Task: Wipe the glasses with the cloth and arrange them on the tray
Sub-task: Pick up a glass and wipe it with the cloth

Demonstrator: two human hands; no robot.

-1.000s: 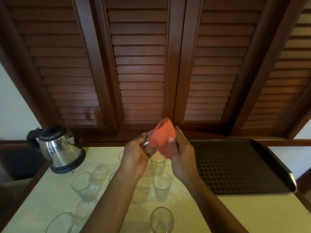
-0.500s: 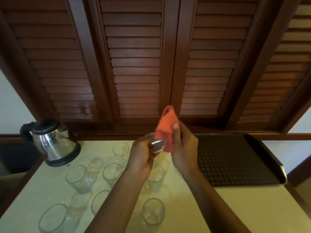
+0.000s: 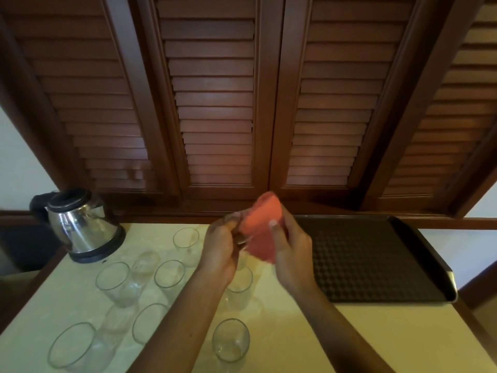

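My left hand [image 3: 222, 251] grips a clear glass [image 3: 240, 239] held up over the table, mostly hidden by my fingers and the cloth. The orange cloth [image 3: 262, 228] is wrapped over the glass's far end, with my right hand [image 3: 291, 249] closed on it. Several clear glasses stand on the cream table below and to the left, among them one at the back [image 3: 186, 239], one at the left [image 3: 113, 281] and one at the front [image 3: 231, 340]. The dark tray [image 3: 376, 259] lies to the right with nothing on it.
A steel electric kettle [image 3: 80, 227] stands at the table's back left corner. Dark wooden louvred doors [image 3: 215, 103] rise right behind the table. The table's right edge [image 3: 473, 327] runs close to the tray's rim.
The view has tilted down and shifted, showing more glasses at the front. The cloth has turned on the glass between my hands, which stay together above the table.
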